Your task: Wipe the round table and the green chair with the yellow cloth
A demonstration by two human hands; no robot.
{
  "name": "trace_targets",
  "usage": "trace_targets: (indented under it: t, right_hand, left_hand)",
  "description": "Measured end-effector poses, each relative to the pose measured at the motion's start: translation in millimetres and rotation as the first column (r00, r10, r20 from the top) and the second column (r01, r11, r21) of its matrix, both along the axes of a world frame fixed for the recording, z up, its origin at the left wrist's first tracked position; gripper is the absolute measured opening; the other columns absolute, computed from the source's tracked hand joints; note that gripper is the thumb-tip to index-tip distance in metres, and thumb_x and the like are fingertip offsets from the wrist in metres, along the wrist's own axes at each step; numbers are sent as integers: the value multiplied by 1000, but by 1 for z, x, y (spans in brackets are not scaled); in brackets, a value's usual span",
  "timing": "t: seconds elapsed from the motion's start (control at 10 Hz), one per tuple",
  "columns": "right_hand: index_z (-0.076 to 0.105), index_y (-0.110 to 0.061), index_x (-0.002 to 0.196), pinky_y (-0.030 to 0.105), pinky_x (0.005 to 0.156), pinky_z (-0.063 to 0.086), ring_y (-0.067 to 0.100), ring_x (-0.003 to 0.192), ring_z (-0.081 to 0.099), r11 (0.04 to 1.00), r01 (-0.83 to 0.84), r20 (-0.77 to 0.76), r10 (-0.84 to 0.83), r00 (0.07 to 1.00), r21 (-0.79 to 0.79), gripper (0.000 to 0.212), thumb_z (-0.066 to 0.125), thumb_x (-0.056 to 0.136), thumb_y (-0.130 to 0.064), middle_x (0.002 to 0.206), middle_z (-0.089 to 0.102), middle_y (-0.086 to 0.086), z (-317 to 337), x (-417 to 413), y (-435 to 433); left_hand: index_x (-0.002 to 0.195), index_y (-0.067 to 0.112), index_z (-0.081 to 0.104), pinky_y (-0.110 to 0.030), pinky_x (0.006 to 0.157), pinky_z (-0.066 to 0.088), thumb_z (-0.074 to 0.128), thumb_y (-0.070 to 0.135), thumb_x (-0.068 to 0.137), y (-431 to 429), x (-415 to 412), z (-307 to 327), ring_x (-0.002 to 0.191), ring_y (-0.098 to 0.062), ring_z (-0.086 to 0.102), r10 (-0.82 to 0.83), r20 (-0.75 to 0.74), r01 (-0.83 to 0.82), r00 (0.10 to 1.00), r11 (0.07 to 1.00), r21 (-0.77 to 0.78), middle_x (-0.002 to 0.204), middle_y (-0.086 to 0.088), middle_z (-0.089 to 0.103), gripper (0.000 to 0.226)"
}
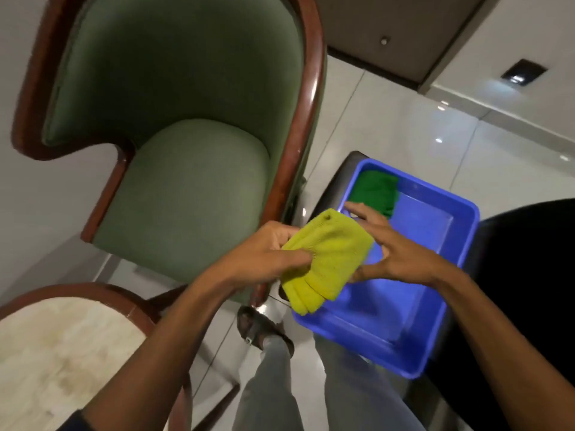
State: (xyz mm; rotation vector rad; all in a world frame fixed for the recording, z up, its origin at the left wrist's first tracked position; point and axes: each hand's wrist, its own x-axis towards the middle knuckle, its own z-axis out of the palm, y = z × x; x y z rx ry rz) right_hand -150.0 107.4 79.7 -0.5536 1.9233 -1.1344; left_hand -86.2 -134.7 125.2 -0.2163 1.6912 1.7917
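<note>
My left hand (267,253) pinches the folded yellow cloth (323,262) above the near corner of a blue tub (448,287), while my right hand (395,253), fingers spread, steadies its far edge. The green chair (186,169) stands just ahead and the round table (62,346) lower left, neither touched. A loose pinch could drop the cloth or unfold it; the frame is blurred, so the grip's firmness is a guess.

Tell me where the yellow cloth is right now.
In the head view, the folded yellow cloth is held between both hands, just over the near-left rim of the blue tub, right of the green chair.
</note>
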Motion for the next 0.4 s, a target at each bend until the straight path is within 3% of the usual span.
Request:
trace_targets:
  t: [0.1,0.2,0.3,0.4]
  right_hand:
    - [73,-24,109,24,85,57,9,105,68,987,154,502,-107,858,-52,47,88,64,-16,116,73,-10,-26,16,57]
    - [64,-4,112,33,71,61,23,83,72,867,471,581,-470,665,162,62,89,55,-10,99,75,9,-61,50,99]
    - [57,-9,105,31,61,59,20,70,68,661,607,362,-750,553,441,57,89,58,-6,98,66,15,-94,83,112]
    - [46,-8,117,43,80,53,29,90,63,517,525,10,-719,695,676,56,83,75,-13,106,58,17,-113,116,102]
  left_hand:
    - [78,6,68,-29,62,42,62,26,55,44,-5,-31,69,-19,52,137,91,-130,986,988,-83,74,-12,58,31]
    - [88,3,68,-29,63,43,57,22,60,82,12,-73,75,-21,54,117,244,-77,963,983,-165,80,-13,60,35]
    - [103,2,69,-32,78,46,58,26,75,102,39,-116,91,-24,63,-68,243,156,968,918,-365,95,-13,68,38]
    - [140,6,45,-41,101,44,52,15,92,113,69,-134,126,-35,53,-230,217,316,949,647,-693,135,-20,53,50]
